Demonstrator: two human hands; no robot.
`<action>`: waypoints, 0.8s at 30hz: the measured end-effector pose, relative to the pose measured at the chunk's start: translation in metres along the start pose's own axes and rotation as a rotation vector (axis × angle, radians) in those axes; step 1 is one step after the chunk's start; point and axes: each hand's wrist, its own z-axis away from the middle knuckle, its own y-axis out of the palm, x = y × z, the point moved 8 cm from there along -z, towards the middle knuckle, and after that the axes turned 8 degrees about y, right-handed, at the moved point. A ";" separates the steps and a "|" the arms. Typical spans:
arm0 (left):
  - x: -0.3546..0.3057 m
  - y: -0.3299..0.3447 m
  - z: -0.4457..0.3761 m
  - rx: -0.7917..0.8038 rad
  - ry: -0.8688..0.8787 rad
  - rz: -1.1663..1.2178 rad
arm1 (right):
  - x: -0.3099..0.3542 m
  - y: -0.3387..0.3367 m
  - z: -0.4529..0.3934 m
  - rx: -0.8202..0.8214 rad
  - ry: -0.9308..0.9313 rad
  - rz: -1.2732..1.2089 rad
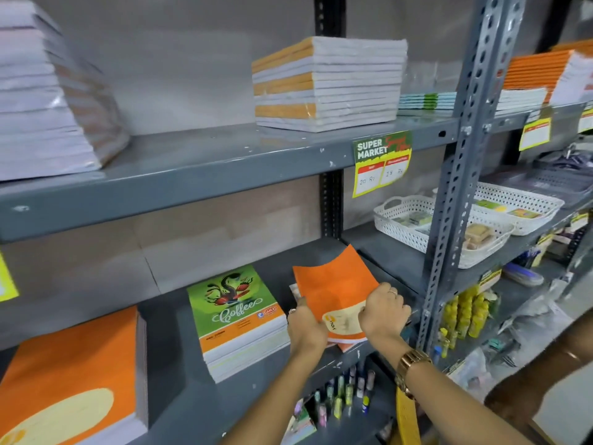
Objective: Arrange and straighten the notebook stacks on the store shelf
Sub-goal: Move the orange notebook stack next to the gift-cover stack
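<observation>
On the middle shelf (167,396) both my hands grip a thin orange notebook (333,284), tilted up at its far end above a low orange stack. My left hand (305,322) holds its left edge and my right hand (383,311) holds its right edge. Left of it lies a stack topped by a green "Coffee" notebook (232,303). Farther left sits a thick orange-covered stack (73,377). On the upper shelf stand a wrapped orange-and-white stack (330,85) and a tall white stack (45,101) at far left.
A grey perforated upright (462,175) stands just right of my hands. White baskets (414,216) with small goods sit on the shelf to the right. A price tag (380,163) hangs from the upper shelf edge. Small bottles (340,393) fill the shelf below.
</observation>
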 end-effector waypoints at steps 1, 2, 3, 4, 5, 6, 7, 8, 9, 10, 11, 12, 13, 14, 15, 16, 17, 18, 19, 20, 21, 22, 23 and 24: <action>-0.002 -0.006 0.001 -0.023 0.010 0.039 | 0.001 -0.004 0.003 -0.016 -0.009 -0.025; -0.004 -0.011 0.003 -0.041 0.025 0.066 | 0.002 -0.008 0.006 -0.031 -0.018 -0.048; -0.005 -0.016 0.004 -0.050 0.040 0.079 | 0.004 -0.012 0.008 -0.043 -0.026 -0.068; -0.006 -0.020 0.005 -0.059 0.055 0.083 | 0.006 -0.016 0.011 -0.055 -0.032 -0.087; -0.006 -0.027 0.007 -0.073 0.071 0.087 | 0.009 -0.021 0.015 -0.067 -0.040 -0.104; -0.007 -0.033 0.008 -0.091 0.084 0.091 | 0.011 -0.025 0.019 -0.077 -0.048 -0.115; -0.008 -0.040 0.009 -0.114 0.100 0.094 | 0.015 -0.029 0.023 -0.083 -0.057 -0.125; -0.009 -0.048 0.011 -0.136 0.115 0.094 | 0.018 -0.033 0.027 -0.088 -0.066 -0.138; -0.009 -0.057 0.013 -0.157 0.131 0.092 | 0.022 -0.037 0.034 -0.089 -0.075 -0.152; -0.009 -0.065 0.016 -0.172 0.144 0.093 | 0.027 -0.040 0.040 -0.090 -0.083 -0.164; -0.008 -0.073 0.018 -0.185 0.152 0.101 | 0.031 -0.042 0.046 -0.091 -0.093 -0.173; -0.005 -0.083 0.021 -0.199 0.154 0.108 | 0.037 -0.044 0.054 -0.094 -0.106 -0.180; -0.002 -0.092 0.024 -0.212 0.154 0.112 | 0.042 -0.046 0.061 -0.095 -0.122 -0.189; 0.002 -0.103 0.028 -0.228 0.152 0.112 | 0.049 -0.047 0.071 -0.093 -0.142 -0.198; 0.006 -0.113 0.032 -0.244 0.153 0.112 | 0.056 -0.048 0.080 -0.091 -0.166 -0.204; 0.012 -0.126 0.039 -0.264 0.147 0.107 | 0.064 -0.048 0.091 -0.087 -0.196 -0.207; 0.018 -0.139 0.045 -0.284 0.138 0.094 | 0.073 -0.047 0.103 -0.082 -0.223 -0.209; 0.025 -0.151 0.051 -0.302 0.130 0.081 | 0.081 -0.046 0.113 -0.076 -0.246 -0.212; 0.032 -0.162 0.056 -0.317 0.123 0.069 | 0.089 -0.045 0.123 -0.072 -0.270 -0.217; 0.038 -0.174 0.061 -0.334 0.120 0.050 | 0.098 -0.044 0.134 -0.068 -0.298 -0.225; 0.046 -0.187 0.068 -0.354 0.116 0.026 | 0.108 -0.043 0.147 -0.061 -0.332 -0.233; 0.053 -0.202 0.075 -0.374 0.112 0.006 | 0.119 -0.041 0.161 -0.054 -0.366 -0.238; 0.059 -0.215 0.080 -0.389 0.111 -0.009 | 0.129 -0.039 0.172 -0.049 -0.391 -0.244; 0.066 -0.227 0.086 -0.402 0.104 -0.025 | 0.138 -0.038 0.183 -0.044 -0.412 -0.254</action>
